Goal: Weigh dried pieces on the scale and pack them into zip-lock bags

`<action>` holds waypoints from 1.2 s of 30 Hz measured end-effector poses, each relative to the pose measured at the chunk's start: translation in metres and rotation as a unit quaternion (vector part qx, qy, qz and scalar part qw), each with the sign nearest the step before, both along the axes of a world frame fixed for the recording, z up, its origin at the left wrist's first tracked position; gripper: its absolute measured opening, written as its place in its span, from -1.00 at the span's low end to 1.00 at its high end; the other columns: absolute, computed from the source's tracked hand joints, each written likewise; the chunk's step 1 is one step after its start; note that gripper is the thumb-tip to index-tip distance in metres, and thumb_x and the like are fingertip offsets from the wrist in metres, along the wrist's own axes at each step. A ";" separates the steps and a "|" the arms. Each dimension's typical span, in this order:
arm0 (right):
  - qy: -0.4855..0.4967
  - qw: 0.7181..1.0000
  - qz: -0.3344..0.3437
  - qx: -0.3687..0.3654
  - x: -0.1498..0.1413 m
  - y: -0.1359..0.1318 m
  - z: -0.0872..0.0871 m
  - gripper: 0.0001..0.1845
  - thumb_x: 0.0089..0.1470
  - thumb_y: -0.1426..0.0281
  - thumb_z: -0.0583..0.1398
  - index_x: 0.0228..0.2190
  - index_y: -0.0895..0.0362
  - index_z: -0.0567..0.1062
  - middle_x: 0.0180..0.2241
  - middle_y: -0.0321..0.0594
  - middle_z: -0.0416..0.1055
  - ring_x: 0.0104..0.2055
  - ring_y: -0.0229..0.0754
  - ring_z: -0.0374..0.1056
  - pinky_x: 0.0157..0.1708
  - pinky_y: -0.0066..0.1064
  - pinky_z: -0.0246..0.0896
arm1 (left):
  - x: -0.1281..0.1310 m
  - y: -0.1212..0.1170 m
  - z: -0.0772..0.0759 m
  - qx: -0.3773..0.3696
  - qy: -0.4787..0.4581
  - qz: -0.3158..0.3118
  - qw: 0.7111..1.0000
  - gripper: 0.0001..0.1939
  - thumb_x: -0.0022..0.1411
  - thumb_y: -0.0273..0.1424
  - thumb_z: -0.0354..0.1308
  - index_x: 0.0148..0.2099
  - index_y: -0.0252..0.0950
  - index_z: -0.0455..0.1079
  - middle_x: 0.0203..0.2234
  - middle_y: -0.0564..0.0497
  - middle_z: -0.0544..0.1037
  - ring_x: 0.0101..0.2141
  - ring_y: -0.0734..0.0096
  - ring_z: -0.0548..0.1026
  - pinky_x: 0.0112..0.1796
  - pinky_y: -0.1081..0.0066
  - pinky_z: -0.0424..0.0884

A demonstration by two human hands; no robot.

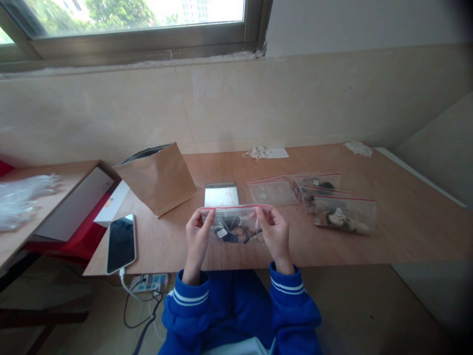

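Observation:
A clear zip bag (236, 224) with a red strip along its top hangs between my two hands, above the table's front part. Inside it are dark and brown pieces and a small white label; what they are I cannot make out. My left hand (198, 236) pinches the bag's upper left corner. At the upper right, my right hand (275, 231) pinches the same red strip, thumb on the near side. Just beyond the bag lies a silver flat device (221, 194), its lower edge hidden by the bag.
Filled zip bags (343, 217) overlap on the right, beside a flatter zip bag (271, 192). A brown paper bag (158, 177) stands left. A phone (121, 244) with a charging cable lies at the table's left edge. White scraps (257, 153) lie near the wall.

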State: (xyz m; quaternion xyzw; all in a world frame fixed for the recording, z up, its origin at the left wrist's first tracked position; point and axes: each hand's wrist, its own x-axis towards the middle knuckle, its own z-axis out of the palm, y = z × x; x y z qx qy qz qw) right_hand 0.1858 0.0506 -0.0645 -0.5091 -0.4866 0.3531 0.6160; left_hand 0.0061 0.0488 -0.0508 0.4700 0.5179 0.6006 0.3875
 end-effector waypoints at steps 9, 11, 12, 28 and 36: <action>0.027 1.000 0.014 0.003 -0.007 0.005 -0.005 -0.65 0.11 0.08 0.21 -0.40 0.14 0.49 -0.46 -0.22 0.50 -0.49 -0.26 0.36 -0.49 -0.46 0.33 | 0.004 0.002 -0.005 0.013 -0.023 0.015 1.000 -0.72 0.20 -0.17 0.21 -0.33 -0.32 0.45 -0.49 0.04 0.46 -0.43 0.47 0.41 -0.37 0.52 0.34; 0.035 0.999 0.023 -0.002 -0.010 0.006 -0.008 -0.64 0.08 0.07 0.23 -0.41 0.14 0.50 -0.45 -0.21 0.51 -0.45 -0.23 0.39 -0.46 -0.44 0.34 | 0.006 0.003 -0.009 0.014 -0.050 0.013 0.999 -0.71 0.20 -0.16 0.21 -0.33 -0.31 0.43 -0.48 0.04 0.46 -0.43 0.47 0.41 -0.38 0.52 0.34; 0.040 0.999 0.025 -0.004 -0.011 0.007 -0.010 -0.64 0.07 0.07 0.24 -0.41 0.14 0.50 -0.45 -0.21 0.51 -0.45 -0.23 0.40 -0.46 -0.43 0.35 | 0.007 0.003 -0.011 0.008 -0.063 0.008 0.998 -0.71 0.19 -0.15 0.21 -0.32 -0.31 0.43 -0.46 0.03 0.48 -0.42 0.47 0.41 -0.37 0.52 0.35; 0.079 0.996 0.000 -0.033 -0.011 0.009 -0.023 -0.68 0.01 0.13 0.30 -0.38 0.15 0.53 -0.45 -0.22 0.53 -0.41 -0.18 0.44 -0.43 -0.42 0.36 | 0.010 0.005 -0.018 -0.030 -0.061 0.001 0.998 -0.72 0.11 -0.19 0.29 -0.34 -0.34 0.49 -0.47 0.01 0.55 -0.43 0.44 0.47 -0.36 0.48 0.39; 0.091 0.995 0.019 -0.036 -0.008 0.010 -0.024 -0.65 0.01 0.10 0.29 -0.43 0.16 0.52 -0.47 -0.22 0.50 -0.51 -0.27 0.34 -0.50 -0.45 0.31 | 0.011 0.003 -0.019 -0.031 -0.080 -0.008 0.996 -0.72 0.09 -0.19 0.31 -0.41 -0.34 0.50 -0.52 0.03 0.54 -0.47 0.47 0.46 -0.41 0.51 0.38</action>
